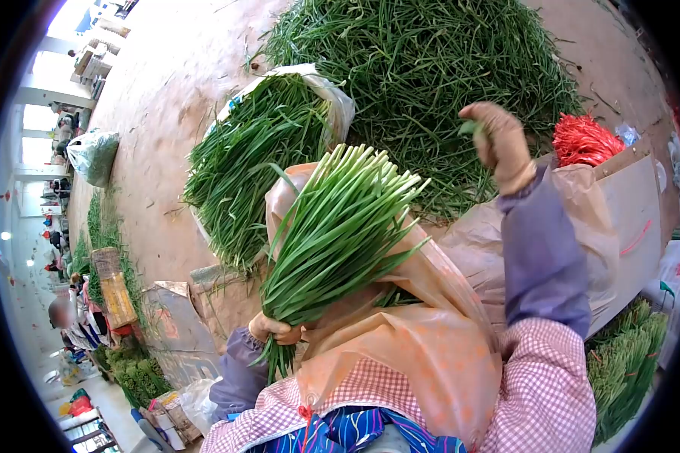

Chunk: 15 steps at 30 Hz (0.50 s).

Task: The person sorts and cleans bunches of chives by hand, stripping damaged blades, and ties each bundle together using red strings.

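Observation:
A thick bunch of long green stalks (340, 226) rises from my left hand (276, 329), whose fingers are wrapped round its lower, leafy end; the pale cut ends point up and to the right. My right hand (499, 143), in a tan glove, is raised at the upper right, apart from the bunch. Its fingers are closed on a small green leaf piece (470, 127). A plastic apron (423, 347) covers my lap. Behind the bunch, a plastic bag (338, 102) full of green stalks lies on the floor.
A large heap of loose green stalks (431, 68) spreads at the top. Red ties (585, 140) lie on a board (638, 219) at the right, with bundled stalks (627, 370) below. At the far left are a tied bag (93, 157), a yellow crate (115, 298) and a co-worker (72, 321).

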Motion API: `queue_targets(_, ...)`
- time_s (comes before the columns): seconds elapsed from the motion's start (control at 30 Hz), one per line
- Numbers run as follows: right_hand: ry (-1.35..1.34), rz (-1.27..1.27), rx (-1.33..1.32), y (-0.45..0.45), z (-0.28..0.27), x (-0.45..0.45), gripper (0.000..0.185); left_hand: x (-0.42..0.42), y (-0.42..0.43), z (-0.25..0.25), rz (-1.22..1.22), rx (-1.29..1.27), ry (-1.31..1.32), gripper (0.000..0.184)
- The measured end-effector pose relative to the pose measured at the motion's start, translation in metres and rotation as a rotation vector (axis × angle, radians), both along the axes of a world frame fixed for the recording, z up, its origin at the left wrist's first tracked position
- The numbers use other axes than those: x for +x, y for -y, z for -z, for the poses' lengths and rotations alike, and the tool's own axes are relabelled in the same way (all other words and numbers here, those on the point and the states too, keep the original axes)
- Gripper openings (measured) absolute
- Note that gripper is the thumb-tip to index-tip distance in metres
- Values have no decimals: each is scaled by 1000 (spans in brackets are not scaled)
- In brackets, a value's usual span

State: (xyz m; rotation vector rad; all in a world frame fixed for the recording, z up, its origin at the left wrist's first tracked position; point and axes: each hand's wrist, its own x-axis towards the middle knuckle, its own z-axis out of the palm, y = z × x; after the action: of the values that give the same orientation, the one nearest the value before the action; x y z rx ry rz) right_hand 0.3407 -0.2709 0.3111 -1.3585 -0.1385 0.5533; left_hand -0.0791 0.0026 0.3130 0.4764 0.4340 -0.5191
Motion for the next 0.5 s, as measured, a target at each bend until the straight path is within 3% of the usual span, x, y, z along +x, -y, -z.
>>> queue_targets(0.03,-2,-160,-28,-5,-15,-21,17,1,0,0,2,36,-4,62)
queue_targets(0.1,250,-252,-96,-25,-39,-63,25,0,1,-2,7,109,-24,62)
queue_targets(0.2,408,-566,-594,-50,-63,-84,35,-2,4,-5,1,191,-39,59)
queue_targets(0.27,195,-480,-355,-71,-13,-96,29,-1,4,-6,23,264,-56,57)
queue_targets(0.37,-96,-389,33,-85,8,-102,23,-3,4,-9,45,340,-93,55)
queue_targets(0.43,-15,-389,-11,-83,8,-100,15,-9,0,-1,50,302,-74,55)
queue_targets(0.5,371,-379,-441,-72,-4,-90,14,-8,-3,0,65,293,-75,58)
